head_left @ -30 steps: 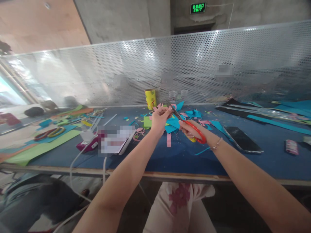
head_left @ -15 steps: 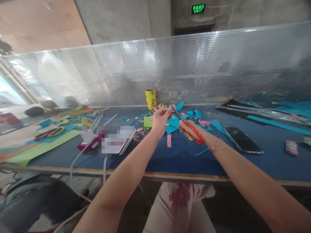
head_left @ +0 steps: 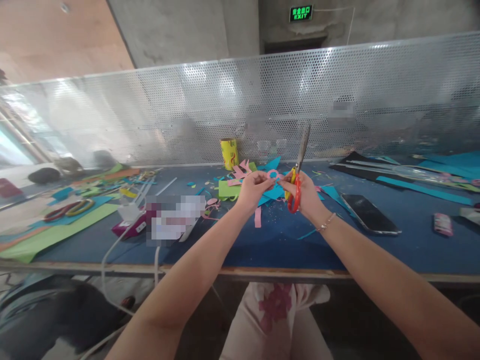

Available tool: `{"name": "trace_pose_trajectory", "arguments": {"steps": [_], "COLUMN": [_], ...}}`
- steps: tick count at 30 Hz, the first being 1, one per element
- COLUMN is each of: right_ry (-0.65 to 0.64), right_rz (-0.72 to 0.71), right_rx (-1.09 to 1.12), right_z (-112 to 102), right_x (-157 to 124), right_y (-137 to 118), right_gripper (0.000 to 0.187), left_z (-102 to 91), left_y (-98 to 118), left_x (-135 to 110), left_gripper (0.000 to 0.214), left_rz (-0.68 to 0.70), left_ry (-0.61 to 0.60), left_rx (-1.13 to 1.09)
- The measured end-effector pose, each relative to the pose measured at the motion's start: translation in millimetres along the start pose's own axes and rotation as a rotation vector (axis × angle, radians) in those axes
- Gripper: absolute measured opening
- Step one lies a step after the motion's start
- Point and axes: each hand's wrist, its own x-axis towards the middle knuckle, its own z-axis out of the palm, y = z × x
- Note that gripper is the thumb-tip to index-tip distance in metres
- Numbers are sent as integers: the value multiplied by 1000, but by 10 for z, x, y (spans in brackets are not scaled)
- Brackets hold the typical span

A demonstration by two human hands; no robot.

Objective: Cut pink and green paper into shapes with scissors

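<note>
Now the scissors (head_left: 298, 171) have swung upward.

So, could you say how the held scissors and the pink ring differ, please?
The scissors have red and yellow handles and grey blades; the ring is pink. The scissors are larger than the ring. The scissors' blades point up from the right hand; the ring sits between it and the left hand. Both are hand-held.
</note>
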Motion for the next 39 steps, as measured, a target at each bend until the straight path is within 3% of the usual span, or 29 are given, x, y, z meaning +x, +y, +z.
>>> {"name": "trace_pose_trajectory", "arguments": {"steps": [5, 18, 39], "right_ry": [6, -10, -18], "right_rz": [-4, 0, 11], "right_rx": [-39, 155, 145], "right_z": [-5, 1, -7], "right_x": [-15, 32, 34], "right_y": [10, 80, 75], "right_gripper": [28, 32, 31], "left_z": [4, 12, -22], "left_y": [-4, -9, -30], "left_x": [-10, -27, -1], "left_gripper": [19, 20, 19], "left_rz": [-5, 61, 128], "left_ry": [-48, -16, -50], "left_rx": [28, 57, 153]}}
